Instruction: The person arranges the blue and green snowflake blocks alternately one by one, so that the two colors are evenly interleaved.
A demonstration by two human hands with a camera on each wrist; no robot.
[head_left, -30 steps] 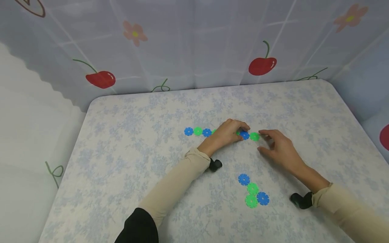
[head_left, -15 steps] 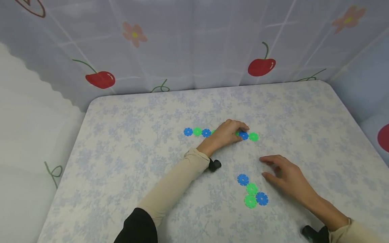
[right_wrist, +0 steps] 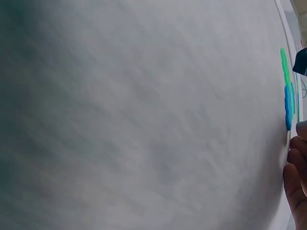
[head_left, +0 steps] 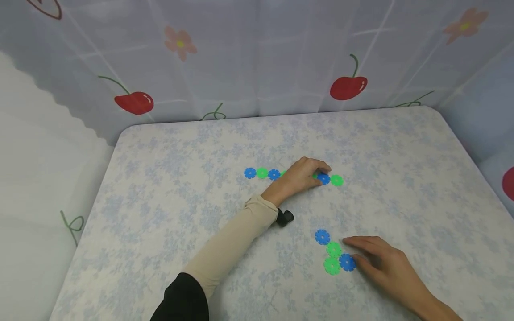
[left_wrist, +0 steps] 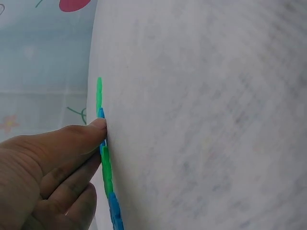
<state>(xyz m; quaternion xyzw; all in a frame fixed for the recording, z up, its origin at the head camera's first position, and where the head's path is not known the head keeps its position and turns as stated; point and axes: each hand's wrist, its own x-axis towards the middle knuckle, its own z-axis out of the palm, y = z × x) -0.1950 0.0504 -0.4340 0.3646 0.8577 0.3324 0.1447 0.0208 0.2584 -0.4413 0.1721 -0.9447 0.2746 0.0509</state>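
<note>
A row of blue and green notched plastic discs lies across the cloth, partly hidden under my left hand (head_left: 298,176). Its thumb and fingers pinch a blue disc (head_left: 323,179) near the row's right end, as the left wrist view also shows. One green disc (head_left: 337,180) ends the row, just beyond the fingertips. Nearer to me is a loose cluster: two blue discs, one at the top (head_left: 322,237) and one at the right (head_left: 347,262), and two green discs (head_left: 332,265). My right hand (head_left: 389,265) is right beside the right-hand blue disc, fingers relaxed, holding nothing.
The table (head_left: 168,187) is covered by a pale cloth with a faint blue flower pattern. Behind its far edge hangs a curtain (head_left: 257,58) printed with cherries and flowers. A black wrist camera (head_left: 285,218) sits under the left wrist.
My right hand has come from the row's right end down toward me, to the loose cluster. The left hand stays at the same blue disc, and the discs have not moved.
</note>
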